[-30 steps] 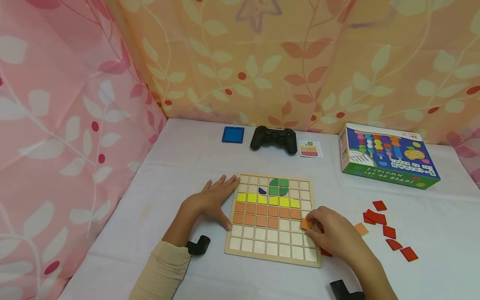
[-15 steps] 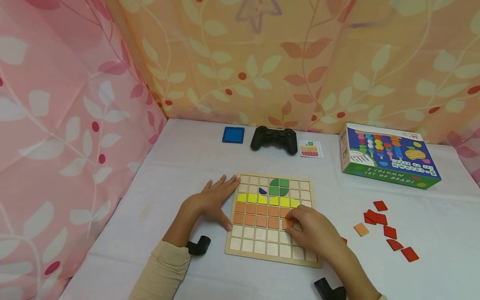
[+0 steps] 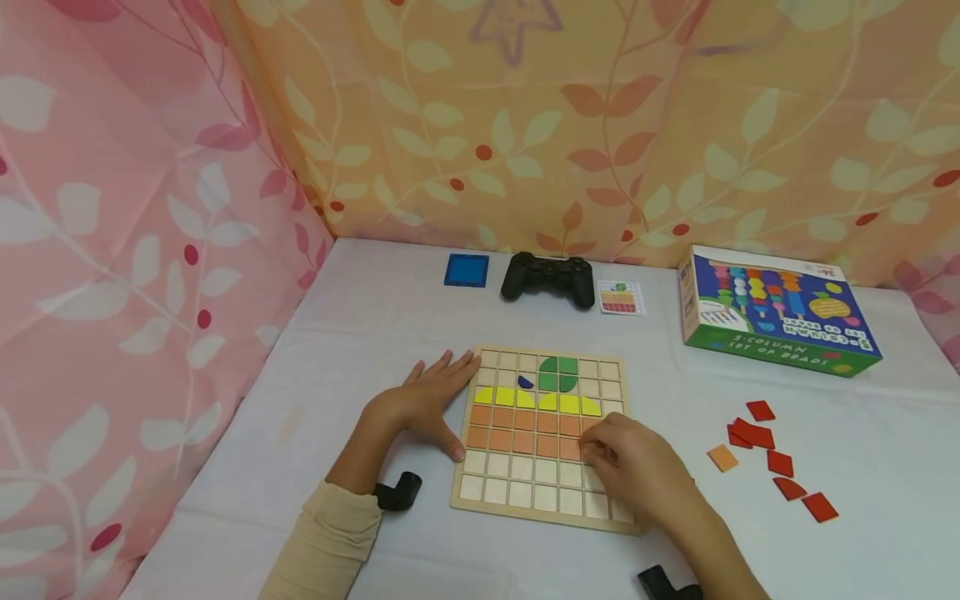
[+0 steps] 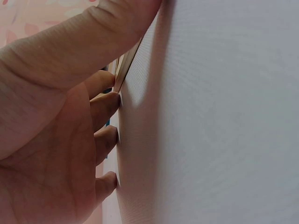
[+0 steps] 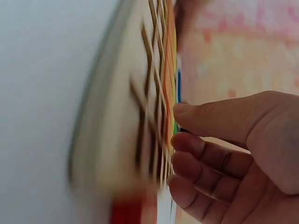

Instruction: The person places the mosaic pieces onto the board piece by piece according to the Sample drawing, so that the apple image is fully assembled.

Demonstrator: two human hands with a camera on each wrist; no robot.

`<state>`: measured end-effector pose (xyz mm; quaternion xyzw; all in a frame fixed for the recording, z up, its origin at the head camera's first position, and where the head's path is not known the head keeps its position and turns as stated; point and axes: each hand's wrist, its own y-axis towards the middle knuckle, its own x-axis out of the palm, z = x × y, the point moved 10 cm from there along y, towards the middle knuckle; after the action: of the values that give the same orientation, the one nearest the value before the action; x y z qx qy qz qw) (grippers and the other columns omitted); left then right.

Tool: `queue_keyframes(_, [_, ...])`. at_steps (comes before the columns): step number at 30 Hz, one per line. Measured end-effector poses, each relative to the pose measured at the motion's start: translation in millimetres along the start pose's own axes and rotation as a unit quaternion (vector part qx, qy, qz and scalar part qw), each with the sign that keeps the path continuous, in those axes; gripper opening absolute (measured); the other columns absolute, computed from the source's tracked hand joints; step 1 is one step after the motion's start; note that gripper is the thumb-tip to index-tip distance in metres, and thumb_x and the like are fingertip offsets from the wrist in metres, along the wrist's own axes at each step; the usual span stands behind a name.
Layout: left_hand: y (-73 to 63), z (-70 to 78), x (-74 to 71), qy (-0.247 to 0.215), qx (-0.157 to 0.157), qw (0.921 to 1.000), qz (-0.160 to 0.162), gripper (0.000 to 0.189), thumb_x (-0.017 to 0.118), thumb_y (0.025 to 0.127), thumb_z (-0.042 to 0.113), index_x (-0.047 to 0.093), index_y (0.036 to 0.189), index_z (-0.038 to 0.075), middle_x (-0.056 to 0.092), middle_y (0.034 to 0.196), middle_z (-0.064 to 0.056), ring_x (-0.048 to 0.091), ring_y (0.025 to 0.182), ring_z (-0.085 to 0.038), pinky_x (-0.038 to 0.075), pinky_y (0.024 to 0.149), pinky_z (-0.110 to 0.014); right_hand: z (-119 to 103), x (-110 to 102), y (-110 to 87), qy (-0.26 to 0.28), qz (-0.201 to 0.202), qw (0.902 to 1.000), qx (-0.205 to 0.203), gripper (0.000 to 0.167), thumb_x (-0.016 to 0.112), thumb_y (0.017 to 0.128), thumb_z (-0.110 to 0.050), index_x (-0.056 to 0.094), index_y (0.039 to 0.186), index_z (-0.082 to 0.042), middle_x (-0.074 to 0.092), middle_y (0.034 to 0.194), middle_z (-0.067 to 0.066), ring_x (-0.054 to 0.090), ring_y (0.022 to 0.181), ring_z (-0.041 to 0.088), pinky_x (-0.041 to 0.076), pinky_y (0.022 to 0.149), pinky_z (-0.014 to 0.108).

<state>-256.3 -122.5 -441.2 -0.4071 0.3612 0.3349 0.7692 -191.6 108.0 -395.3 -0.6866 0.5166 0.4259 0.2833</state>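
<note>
A wooden grid board [image 3: 546, 527] lies on the white cloth. It bears green pieces [image 3: 558, 374], a row of yellow pieces [image 3: 525, 398], orange square tiles [image 3: 521, 439] in two rows and a small blue piece [image 3: 525, 382]. My left hand [image 3: 420, 408] rests at the board's left edge, fingers spread and thumb against its side. Over the right part of the lower orange row is my right hand [image 3: 637, 462], fingers loosely bent. In the right wrist view, the thumb and fingers [image 5: 189, 144] stand slightly apart at the board with no tile visible between them.
Right of the board lie several red tiles [image 3: 780, 463] and one loose orange tile [image 3: 722, 457]. Behind are a blue square tray [image 3: 466, 270], a black game controller [image 3: 547, 279], a pattern card [image 3: 621, 298] and a bead-set box [image 3: 780, 312].
My right hand has carried an orange tile leftward onto the board, where it lies in the lower orange row. Then the hand shifted slightly right. The left hand has stayed still.
</note>
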Motion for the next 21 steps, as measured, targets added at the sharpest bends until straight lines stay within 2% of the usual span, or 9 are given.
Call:
queue_keyframes(4, [0.1,-0.3,0.5,0.002,-0.004,1.0000,0.000,0.138,0.095,0.056,0.052,0.012,0.163,0.023,0.007,0.167,0.003,-0.004,0.153,-0.023,-0.002,0.120,-0.052,49,-22,-13.3,-0.019,0.007,0.9964,0.082,0.021,0.082,0.083,-0.012,0.077,0.103,-0.007,0.063,0.087,0.002,0.054,0.074,0.017,0.051,0.063,0.032])
queue_keyframes(7, [0.0,-0.4,0.5,0.003,-0.005,1.0000,-0.002,0.138,0.095,0.056,0.052,0.012,0.163,0.023,0.007,0.168,0.003,-0.004,0.153,-0.022,-0.002,0.120,-0.052,90,-39,-29.3,-0.039,0.010,0.9887,0.145,0.033,0.082,0.082,-0.015,0.073,0.110,0.000,0.065,0.098,0.015,0.059,0.081,0.028,0.056,0.069,0.045])
queue_keyframes(9, [-0.4,-0.6,0.3,0.003,-0.006,1.0000,-0.004,0.138,0.095,0.056,0.052,0.012,0.163,0.023,0.007,0.168,0.003,-0.004,0.153,-0.023,-0.001,0.120,-0.052,113,-47,-39.3,-0.053,0.006,0.9832,0.174,0.037,0.082,0.082,-0.016,0.071,0.112,0.003,0.062,0.104,0.022,0.059,0.086,0.033,0.055,0.074,0.055])
queue_keyframes(11, [-0.7,0.3,-0.3,0.004,-0.004,1.0000,-0.005,0.138,0.095,0.057,0.052,0.012,0.163,0.022,0.007,0.168,0.002,-0.004,0.153,-0.024,-0.001,0.120,-0.052,127,-53,-47.2,-0.066,0.010,0.9815,0.179,0.036,0.082,0.082,-0.015,0.071,0.111,0.004,0.061,0.103,0.022,0.057,0.087,0.035,0.053,0.076,0.059])
queue_keyframes(13, [-1.5,0.7,-0.7,0.004,-0.002,1.0000,-0.006,0.138,0.095,0.057,0.051,0.012,0.163,0.021,0.007,0.168,0.001,-0.004,0.153,-0.024,-0.001,0.120,-0.053,133,-55,-51.5,-0.073,0.021,0.9830,0.167,0.031,0.083,0.081,-0.012,0.073,0.106,0.003,0.061,0.101,0.020,0.057,0.089,0.036,0.052,0.078,0.060])
queue_keyframes(17, [-2.1,1.2,-1.5,0.001,0.003,1.0000,0.000,0.138,0.096,0.056,0.050,0.014,0.163,0.020,0.008,0.168,0.000,-0.003,0.153,-0.026,0.000,0.120,-0.055,129,-56,-54.8,-0.076,0.046,0.9863,0.138,0.021,0.082,0.079,-0.004,0.077,0.100,0.000,0.063,0.097,0.016,0.059,0.089,0.037,0.052,0.078,0.061])
queue_keyframes(21, [-1.0,1.2,-0.6,-0.001,0.004,1.0000,0.003,0.138,0.096,0.055,0.050,0.014,0.163,0.022,0.008,0.168,0.001,-0.004,0.153,-0.025,-0.001,0.120,-0.054,124,-56,-58.0,-0.073,0.057,0.9863,0.137,0.019,0.081,0.080,-0.002,0.077,0.099,-0.003,0.065,0.093,0.015,0.060,0.081,0.033,0.052,0.073,0.058])
